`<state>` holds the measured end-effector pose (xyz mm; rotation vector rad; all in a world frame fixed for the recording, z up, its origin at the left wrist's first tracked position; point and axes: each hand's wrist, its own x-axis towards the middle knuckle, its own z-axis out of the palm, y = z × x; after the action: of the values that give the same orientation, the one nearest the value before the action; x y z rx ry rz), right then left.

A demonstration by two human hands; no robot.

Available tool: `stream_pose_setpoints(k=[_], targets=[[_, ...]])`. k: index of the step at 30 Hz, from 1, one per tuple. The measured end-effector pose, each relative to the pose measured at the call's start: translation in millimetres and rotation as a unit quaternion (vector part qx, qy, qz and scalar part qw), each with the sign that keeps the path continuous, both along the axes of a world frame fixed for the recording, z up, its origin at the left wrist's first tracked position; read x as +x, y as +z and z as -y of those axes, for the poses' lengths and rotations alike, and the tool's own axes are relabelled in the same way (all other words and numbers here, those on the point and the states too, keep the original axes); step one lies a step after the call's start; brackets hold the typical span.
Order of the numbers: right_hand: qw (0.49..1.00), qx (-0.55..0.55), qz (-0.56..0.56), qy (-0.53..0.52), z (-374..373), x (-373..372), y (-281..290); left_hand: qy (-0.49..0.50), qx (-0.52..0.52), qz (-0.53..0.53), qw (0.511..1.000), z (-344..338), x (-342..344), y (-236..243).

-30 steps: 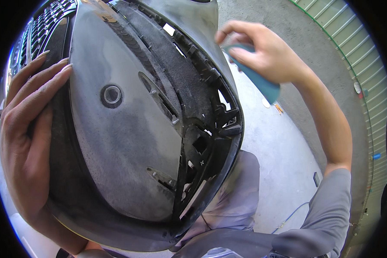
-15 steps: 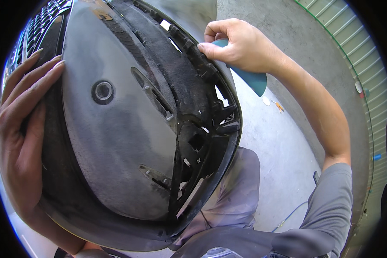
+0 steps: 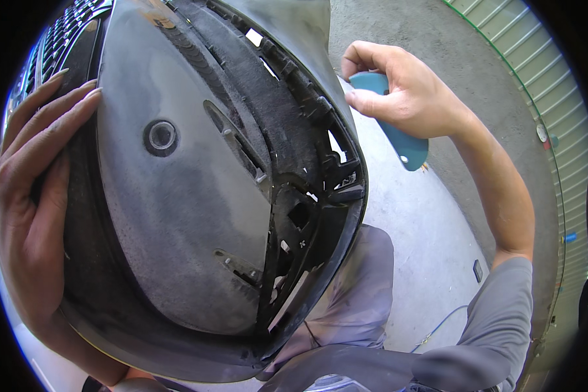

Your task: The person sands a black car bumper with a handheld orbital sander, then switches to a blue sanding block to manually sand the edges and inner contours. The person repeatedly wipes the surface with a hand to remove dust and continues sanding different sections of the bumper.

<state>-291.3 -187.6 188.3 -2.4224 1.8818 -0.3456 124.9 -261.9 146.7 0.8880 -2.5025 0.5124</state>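
A car bumper point(image 3: 163, 215) with grey, patchily sanded surface, a round socket, slotted openings and black clip strips fills the left and centre. My left hand point(image 3: 39, 196) grips its dark left side, long fingers curved over the edge next to a mesh grille point(image 3: 55, 42). My right hand point(image 3: 411, 98) is closed on a flat teal pad point(image 3: 405, 147) with rounded ends and a small hole, beside the bumper's grey upper-right edge point(image 3: 310, 29); whether the pad touches that edge I cannot tell.
My legs point(image 3: 349, 294) are below the bumper. A pale concrete floor point(image 3: 424, 235) holds a small dark object point(image 3: 477, 271) and a thin blue hose point(image 3: 438, 326). A ribbed metal shutter or wall point(image 3: 529, 59) curves along the right.
Over the last second my right hand swung left and up, then back right and down with the teal pad. The bumper and my left hand shifted slightly left in view.
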Motion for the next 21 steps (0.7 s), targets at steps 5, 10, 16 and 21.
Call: stream_pose_setpoints(k=[5,10,16,21], targets=[[0.994,0.064,0.087,0.031,7.0,6.8,3.6,-0.009,0.007,-0.012,1.0,-1.3,-0.7,-2.5],[0.967,0.118,0.224,0.043,8.4,1.0,4.6,-0.008,-0.002,-0.001,1.0,1.4,-1.0,-3.6],[0.972,0.084,0.212,0.055,9.1,0.5,4.5,-0.013,-0.007,0.006,1.0,1.6,-2.9,-3.0],[0.987,0.064,0.134,0.054,8.3,4.5,-1.3,-0.022,-0.005,0.007,1.0,2.8,-4.0,-1.8]])
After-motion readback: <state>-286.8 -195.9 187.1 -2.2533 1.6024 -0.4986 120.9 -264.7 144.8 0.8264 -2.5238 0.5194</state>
